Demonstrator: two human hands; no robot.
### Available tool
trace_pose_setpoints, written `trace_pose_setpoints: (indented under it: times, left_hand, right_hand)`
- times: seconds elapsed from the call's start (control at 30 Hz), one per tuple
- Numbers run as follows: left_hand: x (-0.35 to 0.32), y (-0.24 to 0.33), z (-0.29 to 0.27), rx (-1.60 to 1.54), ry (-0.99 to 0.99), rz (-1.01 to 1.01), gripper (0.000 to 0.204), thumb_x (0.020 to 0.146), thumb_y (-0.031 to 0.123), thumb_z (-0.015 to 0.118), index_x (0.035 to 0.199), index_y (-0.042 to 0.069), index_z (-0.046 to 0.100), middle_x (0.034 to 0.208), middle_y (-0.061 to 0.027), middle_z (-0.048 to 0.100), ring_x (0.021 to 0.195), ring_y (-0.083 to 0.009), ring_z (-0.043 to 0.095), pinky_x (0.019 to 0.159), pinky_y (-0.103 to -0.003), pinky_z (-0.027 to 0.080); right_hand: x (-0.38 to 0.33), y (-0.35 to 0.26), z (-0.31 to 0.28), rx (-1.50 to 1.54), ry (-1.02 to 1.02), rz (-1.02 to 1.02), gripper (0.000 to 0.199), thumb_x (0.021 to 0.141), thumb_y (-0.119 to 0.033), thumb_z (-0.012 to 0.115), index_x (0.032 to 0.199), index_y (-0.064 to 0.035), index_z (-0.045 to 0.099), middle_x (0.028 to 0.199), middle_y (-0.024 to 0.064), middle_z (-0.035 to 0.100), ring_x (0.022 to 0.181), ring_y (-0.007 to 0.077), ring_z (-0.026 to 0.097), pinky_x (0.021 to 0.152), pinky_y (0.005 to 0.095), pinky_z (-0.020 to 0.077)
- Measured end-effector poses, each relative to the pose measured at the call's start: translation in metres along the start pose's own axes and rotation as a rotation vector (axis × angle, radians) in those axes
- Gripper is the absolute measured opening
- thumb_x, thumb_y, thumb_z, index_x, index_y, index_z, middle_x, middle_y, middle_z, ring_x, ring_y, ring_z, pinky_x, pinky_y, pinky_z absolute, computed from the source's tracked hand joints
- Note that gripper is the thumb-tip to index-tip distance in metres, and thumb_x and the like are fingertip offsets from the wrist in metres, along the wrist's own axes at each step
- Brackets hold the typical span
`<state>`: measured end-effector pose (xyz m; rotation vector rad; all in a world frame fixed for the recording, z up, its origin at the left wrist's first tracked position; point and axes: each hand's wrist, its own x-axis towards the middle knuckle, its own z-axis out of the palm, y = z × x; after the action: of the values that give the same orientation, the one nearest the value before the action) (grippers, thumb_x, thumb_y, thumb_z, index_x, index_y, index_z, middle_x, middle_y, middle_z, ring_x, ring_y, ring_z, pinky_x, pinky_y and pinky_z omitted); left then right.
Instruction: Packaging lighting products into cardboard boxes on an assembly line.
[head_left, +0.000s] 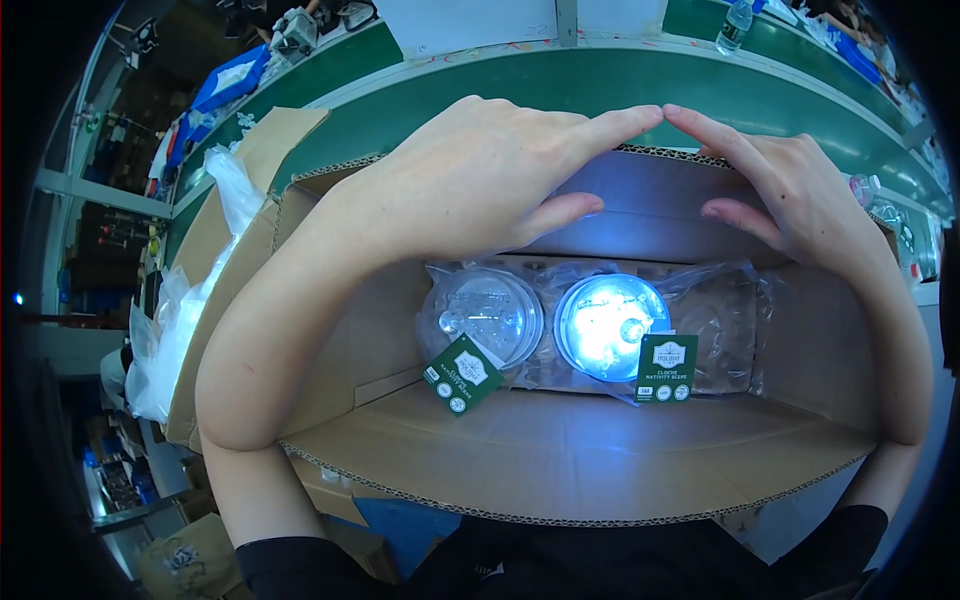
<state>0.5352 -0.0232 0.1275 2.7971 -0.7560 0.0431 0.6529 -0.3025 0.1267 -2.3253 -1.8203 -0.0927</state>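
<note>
Both your hands are flat and open, gripping nothing. Your left hand (480,175) lies palm-down on the far flap (650,200) of the corrugated carton (560,450), and your right hand (790,190) does the same beside it, index fingertips nearly touching over the flap's top edge.

Below your palms, inside the carton: two bagged glass cloche domes. The unlit one (483,315) sits under your left hand, the lit one (608,325) just beside it toward your right, glowing blue-white. Each has a green hang tag (462,374) on the near side.

My read: loading looks done, closing just begun. Far flap is partly pressed down, near flap (560,465) lies open toward you, and the side flaps aren't folded. No tape visible.

Past your left hand: clear plastic bags (175,330) and a green conveyor (600,85).
</note>
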Motion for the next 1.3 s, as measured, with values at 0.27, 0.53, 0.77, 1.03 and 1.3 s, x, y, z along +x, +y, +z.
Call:
trace_pose_setpoints:
  times: [0.27,0.53,0.77,1.03,1.3]
  left_hand:
    - [0.0005,0.0008,0.0017,0.019,0.017,-0.005,0.074,0.091,0.019,0.071,0.158,0.020,0.040,0.123,-0.0161,0.071,0.091,-0.0376,0.070,0.079,-0.043,0.057]
    - [0.0004,0.0018,0.0019,0.011,0.016,-0.002,0.072,0.091,0.018,0.070,0.157,0.019,0.042,0.125,-0.0159,0.071,0.093,-0.0370,0.071,0.080,-0.043,0.057]
    - [-0.0002,-0.0005,0.0020,-0.004,0.003,-0.005,0.074,0.091,0.016,0.070,0.159,0.019,0.040,0.127,-0.0188,0.069,0.101,-0.0395,0.070,0.086,-0.043,0.057]
    - [0.0008,0.0014,-0.0001,-0.018,-0.010,-0.021,0.074,0.092,0.016,0.069,0.159,0.019,0.039,0.126,-0.0200,0.069,0.098,-0.0409,0.069,0.084,-0.044,0.056]
    - [0.0019,0.0044,-0.0043,-0.050,-0.051,-0.055,0.073,0.091,0.016,0.070,0.159,0.019,0.041,0.128,-0.0196,0.069,0.095,-0.0409,0.069,0.083,-0.044,0.056]
  right_hand:
    - [0.0012,0.0012,-0.0003,0.019,-0.044,0.012,0.085,0.083,-0.019,0.077,0.158,-0.0135,0.039,0.114,0.0204,0.072,0.098,0.0388,0.071,0.082,0.0467,0.0569]
    - [0.0002,0.0002,-0.0012,-0.006,-0.046,0.024,0.084,0.083,-0.019,0.077,0.158,-0.0137,0.039,0.113,0.0203,0.072,0.097,0.0390,0.071,0.081,0.0467,0.0570]
    - [0.0010,0.0003,-0.0002,0.002,-0.043,0.014,0.082,0.085,-0.020,0.076,0.158,-0.0147,0.040,0.111,0.0194,0.073,0.096,0.0391,0.071,0.081,0.0463,0.0571]
    - [0.0010,-0.0005,-0.0023,-0.007,-0.063,0.027,0.081,0.086,-0.022,0.076,0.158,-0.0162,0.039,0.110,0.0188,0.073,0.094,0.0384,0.071,0.080,0.0462,0.0569]
    - [0.0014,-0.0005,-0.0028,-0.013,-0.077,0.031,0.082,0.086,-0.022,0.076,0.158,-0.0164,0.039,0.110,0.0175,0.073,0.093,0.0379,0.071,0.080,0.0458,0.0569]
